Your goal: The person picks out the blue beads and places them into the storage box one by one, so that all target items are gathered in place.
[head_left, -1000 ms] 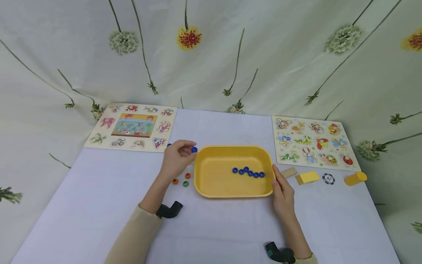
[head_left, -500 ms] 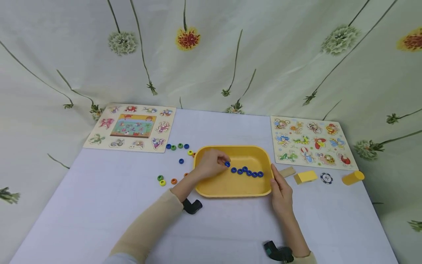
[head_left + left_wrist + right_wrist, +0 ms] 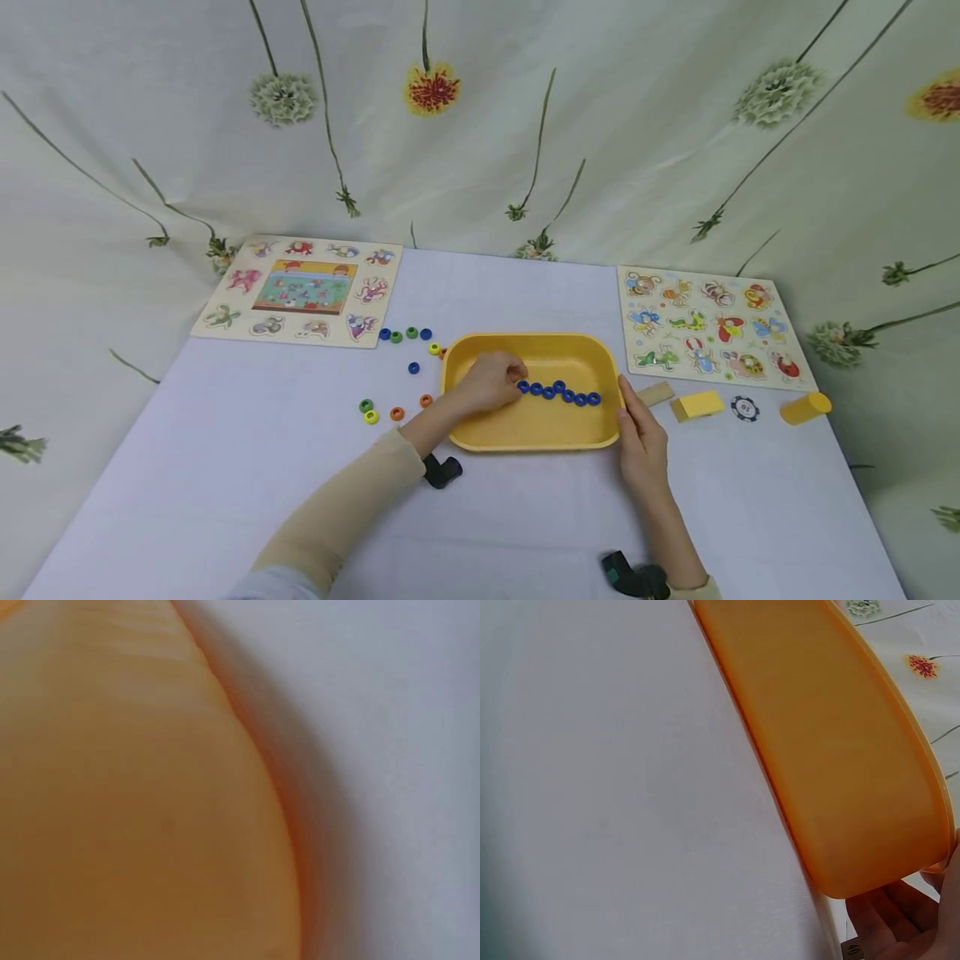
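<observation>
In the head view a yellow tray stands on the white table. Inside it, blue ring-shaped beads form a wavy row. My left hand reaches over the tray's left side, its thumb and fingers curled at the leftmost blue bead, which it pinches at the row's end. My right hand grips the tray's right wall, thumb at the rim; in the right wrist view its fingers go round the tray's end. The left wrist view shows only the blurred tray wall and cloth.
Left of the tray lie loose beads: blue, green, yellow and orange. Puzzle boards lie at the back. Right of the tray are a wooden block, yellow block, round token and yellow cylinder.
My left hand has carried a blue bead from beyond the tray's left rim into the tray, then down to the row's left end. My right hand stays on the tray.
</observation>
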Available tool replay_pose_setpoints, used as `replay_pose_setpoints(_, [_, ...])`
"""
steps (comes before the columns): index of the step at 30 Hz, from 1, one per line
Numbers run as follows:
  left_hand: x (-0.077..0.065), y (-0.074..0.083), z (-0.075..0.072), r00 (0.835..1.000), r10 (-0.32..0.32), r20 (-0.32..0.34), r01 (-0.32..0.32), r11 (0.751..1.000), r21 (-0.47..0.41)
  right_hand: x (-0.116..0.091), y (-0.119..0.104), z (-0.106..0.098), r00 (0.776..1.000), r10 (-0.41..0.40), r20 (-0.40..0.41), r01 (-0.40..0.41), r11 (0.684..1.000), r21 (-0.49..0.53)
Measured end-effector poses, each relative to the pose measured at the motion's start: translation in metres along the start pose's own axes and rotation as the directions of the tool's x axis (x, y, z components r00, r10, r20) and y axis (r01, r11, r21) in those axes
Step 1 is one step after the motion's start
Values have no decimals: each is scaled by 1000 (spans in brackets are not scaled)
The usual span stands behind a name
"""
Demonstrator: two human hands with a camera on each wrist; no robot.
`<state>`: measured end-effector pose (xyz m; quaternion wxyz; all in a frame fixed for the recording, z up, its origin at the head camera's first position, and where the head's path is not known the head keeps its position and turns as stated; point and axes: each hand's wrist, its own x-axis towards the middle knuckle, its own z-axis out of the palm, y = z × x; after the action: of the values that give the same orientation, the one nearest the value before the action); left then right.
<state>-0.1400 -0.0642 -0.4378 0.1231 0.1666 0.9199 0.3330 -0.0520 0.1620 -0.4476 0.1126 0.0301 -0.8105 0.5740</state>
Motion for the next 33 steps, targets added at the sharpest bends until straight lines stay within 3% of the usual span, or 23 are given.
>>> replay_pose_setpoints(5, [-24,2,-8,988,70,-138,-73,997,-23,-3,-6,2,1000,0,-3,0,1000,-10])
replay_pose_setpoints(7, [-38,1,-16,970,104,-218,-121,990,-67,-2,0,2,1000,-7,0,7,1000,0])
replay_pose_setpoints(9, [-51,-3,-28,942,129,-309,-171,979,-112,-1,8,2,1000,-9,1,9,1000,3])
replay_pose_setpoints(14, [-71,-39,-57,857,64,-511,-205,953,-225,2,25,2,1000,2,-1,-2,1000,-21])
replay_pose_setpoints(17, [-77,-73,-64,817,-31,-576,-160,947,-277,3,27,1,1000,-7,1,7,1000,-17])
replay_pose_setpoints(19, [-78,-96,-63,801,-91,-592,-96,956,-277,3,28,1,1000,-13,2,13,1000,-14])
replay_pose_setpoints(22, [-78,-120,-59,798,-145,-585,-30,960,-279,2,27,1,1000,-16,-5,16,1000,-7])
replay_pose_setpoints(27, [-78,-127,-55,803,-189,-565,38,963,-268,0,12,2,1000,-23,-20,24,999,32])
replay_pose_setpoints(33, [-78,-121,-55,846,-262,-465,159,955,-250,1,9,2,1000,-14,-14,15,1000,23])
